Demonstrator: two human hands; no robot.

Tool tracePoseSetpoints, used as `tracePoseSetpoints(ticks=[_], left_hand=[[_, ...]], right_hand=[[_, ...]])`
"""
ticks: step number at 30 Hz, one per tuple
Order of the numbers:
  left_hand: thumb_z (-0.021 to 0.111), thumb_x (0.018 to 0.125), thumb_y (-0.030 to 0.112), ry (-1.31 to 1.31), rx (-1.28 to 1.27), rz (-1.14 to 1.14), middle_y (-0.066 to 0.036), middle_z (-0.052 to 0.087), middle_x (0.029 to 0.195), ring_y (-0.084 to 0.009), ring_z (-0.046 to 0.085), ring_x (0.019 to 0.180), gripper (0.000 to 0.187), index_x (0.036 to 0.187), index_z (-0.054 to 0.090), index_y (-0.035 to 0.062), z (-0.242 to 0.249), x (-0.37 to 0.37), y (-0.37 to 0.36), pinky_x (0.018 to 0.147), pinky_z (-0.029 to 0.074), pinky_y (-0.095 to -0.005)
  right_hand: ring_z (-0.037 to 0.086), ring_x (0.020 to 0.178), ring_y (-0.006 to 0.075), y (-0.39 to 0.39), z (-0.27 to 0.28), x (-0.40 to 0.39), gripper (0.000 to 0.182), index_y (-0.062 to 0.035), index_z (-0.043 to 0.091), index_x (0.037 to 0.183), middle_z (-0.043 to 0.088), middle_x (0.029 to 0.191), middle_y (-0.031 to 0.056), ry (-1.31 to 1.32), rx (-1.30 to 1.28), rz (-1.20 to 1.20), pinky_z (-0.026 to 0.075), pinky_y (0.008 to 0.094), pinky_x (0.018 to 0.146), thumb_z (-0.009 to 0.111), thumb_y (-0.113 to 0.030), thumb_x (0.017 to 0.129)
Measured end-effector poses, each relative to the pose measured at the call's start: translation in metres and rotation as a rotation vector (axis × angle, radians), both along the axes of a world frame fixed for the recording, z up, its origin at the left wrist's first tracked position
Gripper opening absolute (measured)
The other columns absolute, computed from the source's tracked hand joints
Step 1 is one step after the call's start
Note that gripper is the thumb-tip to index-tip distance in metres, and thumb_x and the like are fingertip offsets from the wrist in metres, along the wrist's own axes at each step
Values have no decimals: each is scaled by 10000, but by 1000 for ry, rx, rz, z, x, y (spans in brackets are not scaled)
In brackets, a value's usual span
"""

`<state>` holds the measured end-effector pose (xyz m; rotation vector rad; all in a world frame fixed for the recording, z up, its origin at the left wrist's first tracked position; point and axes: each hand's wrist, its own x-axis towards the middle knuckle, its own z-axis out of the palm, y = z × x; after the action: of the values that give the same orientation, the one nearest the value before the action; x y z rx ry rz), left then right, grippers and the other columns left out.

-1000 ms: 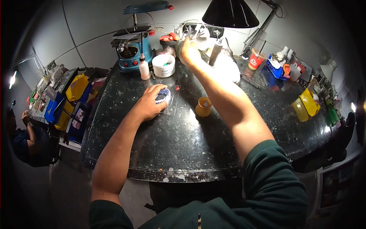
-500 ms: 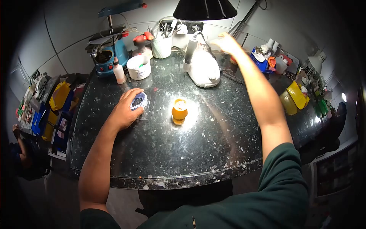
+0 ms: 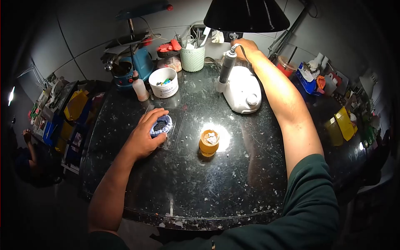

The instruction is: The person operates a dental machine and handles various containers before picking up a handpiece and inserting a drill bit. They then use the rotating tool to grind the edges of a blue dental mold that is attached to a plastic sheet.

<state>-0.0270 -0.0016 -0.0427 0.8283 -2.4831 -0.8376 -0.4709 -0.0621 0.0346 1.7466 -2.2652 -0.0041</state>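
Note:
My left hand curls around a small round blue-and-white dish with dark contents, thumb and fingers at its rim. The dish stands on a clear flat sheet. At the back, my right hand reaches behind the white machine, close to the wall sockets. Its fingers are partly hidden by the cable and the grey handpiece, which stands upright in the machine's side holder. Between my arms, an amber jar with whitish matter at its top stands under the bright lamp light.
A black lamp shade hangs over the back. Behind my left hand stand a dropper bottle, a white tub, a cup of tools and a blue machine. Beyond my right arm are a red-filled cup and yellow bins.
My right hand has moved inward behind the white machine toward the wall sockets. The view has shifted, so the table things appear lower and further right. My left hand stays around the dish.

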Motion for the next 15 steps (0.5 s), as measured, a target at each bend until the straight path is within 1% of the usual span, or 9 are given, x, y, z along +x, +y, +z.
tracePoseSetpoints(ticks=[1,2,4,5,8,10,14,15], left_hand=[[656,808,75,-1,-24,7,-111,465,1440,-286,388,1392,590,1379,508,110,0,0,-1,1158,299,-396],[656,808,75,-4,-18,13,-111,465,1440,-286,388,1392,590,1379,508,110,1,-1,-2,1158,299,-396],[655,803,61,4,-20,-11,-107,470,1436,-287,391,1389,593,1377,510,111,2,-1,-2,1159,299,-394],[655,803,61,7,-18,-3,-107,470,1436,-287,391,1389,593,1377,510,111,2,0,-2,1159,299,-394],[656,802,66,23,-22,-9,-106,472,1434,-288,394,1385,590,1373,513,110,3,-1,-1,1157,301,-392],[656,801,73,-2,23,24,-106,470,1437,-287,397,1382,589,1371,516,109,6,-2,1,1157,300,-391],[655,801,79,6,-11,-19,-107,466,1440,-283,399,1381,588,1372,517,111,2,-3,-1,1157,300,-394],[655,801,80,7,-13,-17,-107,465,1441,-282,400,1380,590,1374,516,112,2,-3,-2,1156,302,-396]], right_hand=[[683,1035,325,0,2,9,608,-50,737,1012,706,1107,169,26,-23,-26,545,420,874,778,-569,699],[687,1040,306,-1,6,14,577,-79,734,1075,707,1126,152,33,16,-23,546,409,875,771,-530,718],[686,1053,286,-12,19,23,548,-102,723,1135,702,1153,137,-20,237,-155,539,391,893,768,-471,733],[686,1053,286,-15,20,23,548,-102,723,1135,702,1153,137,-15,239,-148,539,391,893,768,-471,733],[694,1020,296,-22,21,23,537,-79,728,1097,708,1112,151,21,267,-131,547,398,866,744,-490,752],[699,998,303,-25,21,23,535,-64,732,1071,712,1086,159,41,279,-120,553,402,847,727,-503,764],[709,954,317,-29,23,20,547,-34,739,1021,721,1032,177,8,335,-149,564,410,811,695,-528,790],[715,929,323,-26,16,22,512,-30,752,986,724,1021,179,41,203,-190,566,418,790,695,-501,795]])
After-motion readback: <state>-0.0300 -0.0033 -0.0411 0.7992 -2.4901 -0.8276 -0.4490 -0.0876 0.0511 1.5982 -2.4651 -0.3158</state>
